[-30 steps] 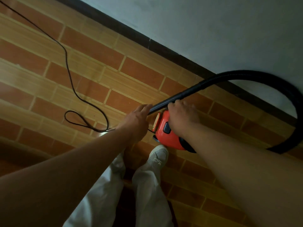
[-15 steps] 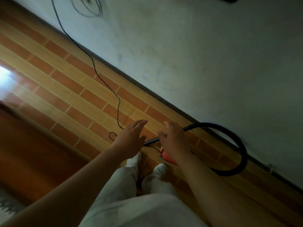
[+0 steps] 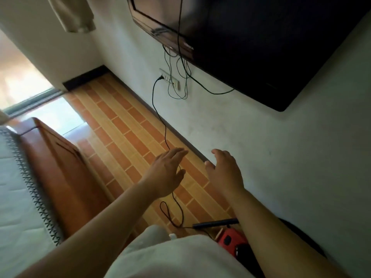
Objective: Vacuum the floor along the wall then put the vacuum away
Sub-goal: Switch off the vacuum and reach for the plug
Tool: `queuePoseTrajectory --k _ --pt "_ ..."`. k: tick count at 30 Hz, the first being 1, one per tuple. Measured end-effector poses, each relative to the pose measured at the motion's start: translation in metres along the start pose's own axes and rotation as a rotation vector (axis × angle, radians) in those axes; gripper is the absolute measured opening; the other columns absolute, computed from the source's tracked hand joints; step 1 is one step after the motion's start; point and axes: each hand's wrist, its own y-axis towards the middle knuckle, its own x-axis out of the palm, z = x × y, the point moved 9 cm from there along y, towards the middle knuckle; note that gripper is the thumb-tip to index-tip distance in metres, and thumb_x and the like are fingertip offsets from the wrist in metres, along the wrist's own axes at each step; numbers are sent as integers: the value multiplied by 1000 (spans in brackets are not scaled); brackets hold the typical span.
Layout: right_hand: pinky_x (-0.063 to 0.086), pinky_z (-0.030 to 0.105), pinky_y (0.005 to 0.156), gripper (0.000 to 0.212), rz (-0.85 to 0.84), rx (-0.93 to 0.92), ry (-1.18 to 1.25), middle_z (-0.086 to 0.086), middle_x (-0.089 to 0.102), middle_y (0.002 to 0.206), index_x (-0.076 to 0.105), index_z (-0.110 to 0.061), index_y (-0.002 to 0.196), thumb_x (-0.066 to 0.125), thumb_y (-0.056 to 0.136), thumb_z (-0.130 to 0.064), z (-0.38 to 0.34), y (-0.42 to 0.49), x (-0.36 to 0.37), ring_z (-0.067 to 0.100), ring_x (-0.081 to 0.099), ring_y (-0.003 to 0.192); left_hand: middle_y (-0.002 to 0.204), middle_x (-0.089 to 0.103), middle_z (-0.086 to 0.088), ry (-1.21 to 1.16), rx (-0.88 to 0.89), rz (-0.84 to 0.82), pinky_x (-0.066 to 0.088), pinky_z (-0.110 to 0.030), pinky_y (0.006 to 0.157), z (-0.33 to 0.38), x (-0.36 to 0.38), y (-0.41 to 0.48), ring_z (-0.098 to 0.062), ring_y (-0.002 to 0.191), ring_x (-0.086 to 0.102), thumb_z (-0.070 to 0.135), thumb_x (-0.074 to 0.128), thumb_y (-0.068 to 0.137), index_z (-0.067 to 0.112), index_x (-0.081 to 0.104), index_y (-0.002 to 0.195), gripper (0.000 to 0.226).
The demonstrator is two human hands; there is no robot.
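Observation:
The small red vacuum (image 3: 230, 240) sits on the brick-patterned floor (image 3: 124, 125) by the wall, low in the view, partly hidden by my right forearm and shirt. Its black nozzle tube (image 3: 215, 222) lies across it. The black power cord (image 3: 160, 125) runs along the floor from a loop near my feet up to the wall socket (image 3: 169, 79), where it is plugged in. My left hand (image 3: 165, 171) and my right hand (image 3: 224, 170) are raised above the floor, fingers apart, holding nothing.
A dark television (image 3: 251, 43) hangs on the white wall (image 3: 281, 157) with thin cables drooping below it. A wooden bed frame (image 3: 66, 167) with a pale mattress (image 3: 16, 197) borders the floor strip on the left. A bright doorway (image 3: 22, 77) lies at the far end.
Both hands have left the vacuum and risen, open. My view has lifted from the floor to the wall, showing the television, socket and bed.

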Motion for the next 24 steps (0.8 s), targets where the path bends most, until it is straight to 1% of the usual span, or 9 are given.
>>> queuePoseTrajectory --k 4,7,11,14,17,20,24 --pt "48 30 102 49 -12 -58 -2 1 50 150 43 -22 150 48 106 -41 -36 3 6 18 51 133 159 26 10 -15 -51 32 24 -36 119 -25 -17 -8 -14 144 29 36 52 98 32 25 153 62" --pt "48 31 103 47 5 -73 -31 1 50 150 44 -22 149 46 106 -41 -64 21 14 18 50 132 159 24 11 -57 -94 38 25 -41 120 -58 -28 -8 -15 145 28 33 53 97 32 24 153 63" --pt "46 30 101 45 16 -118 -103 3 51 148 45 -20 148 44 107 -38 -126 60 37 19 50 130 159 24 10 -71 -114 77 23 -42 121 -122 -57 7 -16 145 29 31 54 97 32 24 153 64" --pt "45 30 101 45 2 -138 -148 5 50 149 44 -19 149 43 107 -37 -184 97 62 20 49 131 159 24 9 -75 -115 113 19 -40 120 -178 -86 23 -16 146 25 31 55 97 31 25 153 63" --pt "45 30 99 45 17 -159 -202 5 52 146 45 -18 148 46 107 -36 -239 130 83 21 50 129 159 27 7 -72 -105 139 22 -42 121 -233 -120 41 -17 146 26 31 55 97 30 28 152 62" --pt "46 32 97 44 14 -148 -215 7 54 143 47 -16 145 48 106 -35 -280 155 93 23 51 126 159 28 6 -58 -101 140 25 -44 120 -276 -152 54 -18 146 28 33 55 97 30 28 152 62" --pt "46 33 95 41 22 -96 -275 8 56 138 49 -16 141 49 105 -35 -308 183 99 22 53 122 158 28 7 -87 -77 140 22 -39 119 -310 -183 75 -17 146 26 33 54 97 30 28 152 61"
